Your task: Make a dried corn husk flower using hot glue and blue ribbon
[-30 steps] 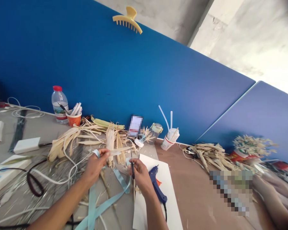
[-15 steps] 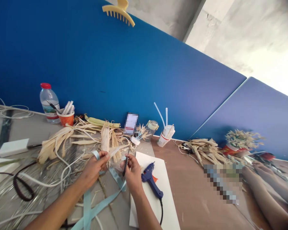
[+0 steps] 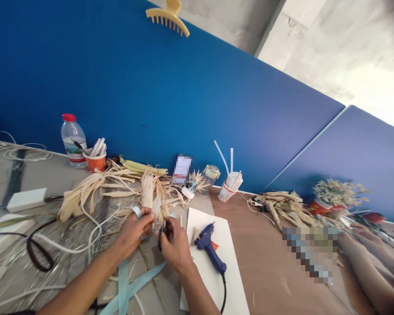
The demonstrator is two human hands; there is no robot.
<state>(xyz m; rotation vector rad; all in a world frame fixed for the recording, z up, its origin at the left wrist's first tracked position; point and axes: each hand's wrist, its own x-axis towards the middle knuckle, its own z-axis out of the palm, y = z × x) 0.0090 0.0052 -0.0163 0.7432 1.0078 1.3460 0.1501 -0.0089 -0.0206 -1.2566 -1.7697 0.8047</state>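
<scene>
My left hand (image 3: 134, 234) pinches a pale strip of corn husk (image 3: 156, 205) between thumb and fingers. Close beside it, my right hand (image 3: 176, 245) grips a pair of black-handled scissors (image 3: 160, 238), blades pointing up at the strip's right side. Whether the blades touch the husk I cannot tell. Light blue ribbon (image 3: 123, 280) hangs around and below my hands and crosses over itself. Behind them lies a heap of dried corn husks (image 3: 147, 188). Right of my right hand, a blue glue gun (image 3: 212, 249) rests on a white board (image 3: 233, 284).
White cable (image 3: 68, 250) and clear wrapping cover the left side. At the back stand a bottle (image 3: 74, 144), an orange cup (image 3: 96, 162), a phone (image 3: 182, 168), a jar (image 3: 211, 174) and a white cup (image 3: 226, 192). Another person's arms (image 3: 364, 258) reach in at right.
My right hand with the scissors has moved left, closer to my left hand. The husk strip now stands more upright. The whole view has shifted slightly.
</scene>
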